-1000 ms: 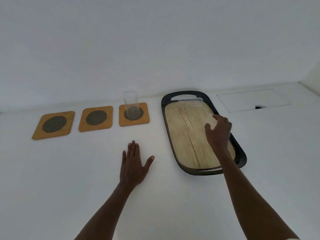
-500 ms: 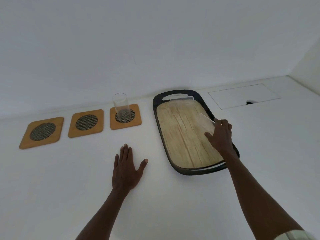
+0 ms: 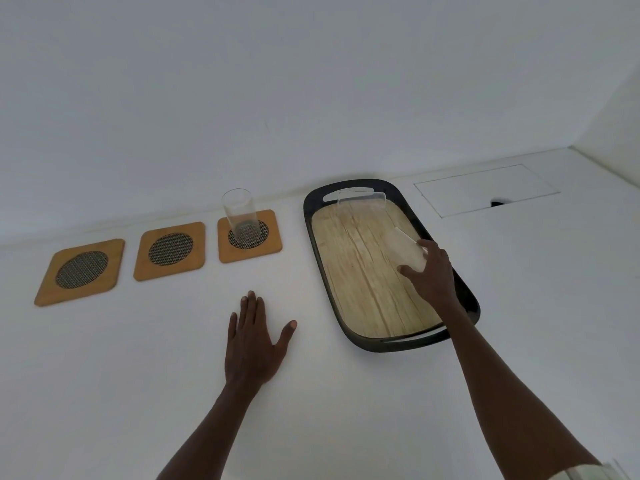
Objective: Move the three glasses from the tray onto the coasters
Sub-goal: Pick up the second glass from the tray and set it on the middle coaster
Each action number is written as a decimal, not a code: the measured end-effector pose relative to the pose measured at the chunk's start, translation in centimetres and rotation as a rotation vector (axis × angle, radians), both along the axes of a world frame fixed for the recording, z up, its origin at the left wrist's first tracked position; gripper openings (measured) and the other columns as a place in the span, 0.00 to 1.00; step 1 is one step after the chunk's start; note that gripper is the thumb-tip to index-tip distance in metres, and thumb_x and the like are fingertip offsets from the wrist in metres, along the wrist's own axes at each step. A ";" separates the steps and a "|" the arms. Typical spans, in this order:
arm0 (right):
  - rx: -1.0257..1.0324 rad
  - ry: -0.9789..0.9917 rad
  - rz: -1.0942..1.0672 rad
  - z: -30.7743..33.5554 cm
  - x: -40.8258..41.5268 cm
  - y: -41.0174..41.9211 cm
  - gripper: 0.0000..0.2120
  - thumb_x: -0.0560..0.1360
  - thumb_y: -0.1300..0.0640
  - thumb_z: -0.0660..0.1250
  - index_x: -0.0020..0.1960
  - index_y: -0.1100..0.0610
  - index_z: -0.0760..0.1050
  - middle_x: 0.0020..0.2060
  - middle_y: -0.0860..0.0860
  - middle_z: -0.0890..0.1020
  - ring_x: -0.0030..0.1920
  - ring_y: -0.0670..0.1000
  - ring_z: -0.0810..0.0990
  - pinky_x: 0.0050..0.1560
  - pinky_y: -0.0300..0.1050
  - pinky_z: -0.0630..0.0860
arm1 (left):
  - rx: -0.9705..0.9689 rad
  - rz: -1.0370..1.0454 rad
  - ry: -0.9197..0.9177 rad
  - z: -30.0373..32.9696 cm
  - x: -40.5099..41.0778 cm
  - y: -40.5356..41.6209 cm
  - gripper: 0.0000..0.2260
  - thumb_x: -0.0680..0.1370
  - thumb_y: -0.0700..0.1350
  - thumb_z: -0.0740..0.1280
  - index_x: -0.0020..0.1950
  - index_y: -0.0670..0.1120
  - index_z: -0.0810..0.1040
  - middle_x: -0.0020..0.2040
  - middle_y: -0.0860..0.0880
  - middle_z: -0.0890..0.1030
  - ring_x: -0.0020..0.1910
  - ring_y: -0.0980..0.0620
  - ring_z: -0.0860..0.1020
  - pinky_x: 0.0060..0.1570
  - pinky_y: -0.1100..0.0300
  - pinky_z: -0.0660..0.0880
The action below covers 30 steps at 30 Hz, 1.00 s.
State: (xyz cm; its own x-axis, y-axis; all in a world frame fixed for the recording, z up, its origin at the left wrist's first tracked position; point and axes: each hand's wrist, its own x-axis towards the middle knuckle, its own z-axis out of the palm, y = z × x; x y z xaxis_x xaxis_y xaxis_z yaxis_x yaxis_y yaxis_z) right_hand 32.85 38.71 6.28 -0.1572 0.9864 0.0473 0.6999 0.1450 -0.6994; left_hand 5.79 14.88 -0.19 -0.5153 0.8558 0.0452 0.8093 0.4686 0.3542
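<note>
The right hand [image 3: 431,275] has its fingers curled around a clear, straight-sided drinking glass [image 3: 408,251] over the right side of the dark oval tray with a pale wood-grain floor [image 3: 363,342]. The glass leans toward the tray's middle; whether its base touches the floor cannot be told. A glass like this is likely rigid, light, smooth and breakable, so a wrap around the mid-wall, thumb opposite the fingers, suits it better than a pinch at the rim, and it should come down upright and gently.

The left hand [image 3: 252,344] lies flat on the white counter [image 3: 138,393], fingers close together, thumb spread, holding nothing.

Count: 3 glasses in all. 1 tall clear glass [image 3: 240,214] stands on the rightmost coaster [image 3: 249,235], 1 is in the right hand, and 1 faint glass [image 3: 362,200] stands at the tray's far end. There are 3 square bamboo coasters with dark mesh centres; the middle coaster [image 3: 169,250] and the leftmost coaster [image 3: 81,271] are bare. 2 transfers remain by my judgement.
</note>
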 end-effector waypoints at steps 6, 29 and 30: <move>-0.160 0.465 -0.107 1.2 -1.9 -2.1 0.33 0.67 0.48 0.79 0.69 0.48 0.70 0.65 0.57 0.77 0.60 0.57 0.80 0.57 0.56 0.80 | -0.002 0.001 0.000 -0.2 -0.1 0.1 0.45 0.75 0.74 0.45 0.80 0.43 0.52 0.82 0.46 0.51 0.81 0.50 0.46 0.79 0.50 0.46; -0.457 1.101 0.123 4.5 -7.6 -6.2 0.26 0.73 0.54 0.74 0.67 0.56 0.68 0.64 0.59 0.72 0.61 0.61 0.78 0.51 0.49 0.81 | 0.010 -0.004 -0.002 -0.2 -0.3 0.1 0.46 0.74 0.75 0.45 0.80 0.42 0.54 0.82 0.45 0.51 0.81 0.51 0.46 0.79 0.49 0.48; -0.468 1.107 0.137 4.6 -7.7 -6.2 0.27 0.72 0.55 0.74 0.67 0.57 0.68 0.65 0.59 0.72 0.62 0.62 0.78 0.51 0.48 0.80 | 0.008 -0.005 -0.006 -0.2 -0.3 0.1 0.46 0.74 0.75 0.45 0.80 0.42 0.54 0.82 0.45 0.51 0.81 0.50 0.46 0.79 0.49 0.48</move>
State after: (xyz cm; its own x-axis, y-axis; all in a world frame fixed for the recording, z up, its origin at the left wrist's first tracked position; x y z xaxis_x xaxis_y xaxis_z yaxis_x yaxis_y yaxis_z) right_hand 25.18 32.47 10.89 -0.3621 0.9223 -0.1352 -0.3124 -0.2567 -0.9146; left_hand 5.49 14.98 -0.37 -0.5116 0.8578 0.0493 0.8095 0.4619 0.3624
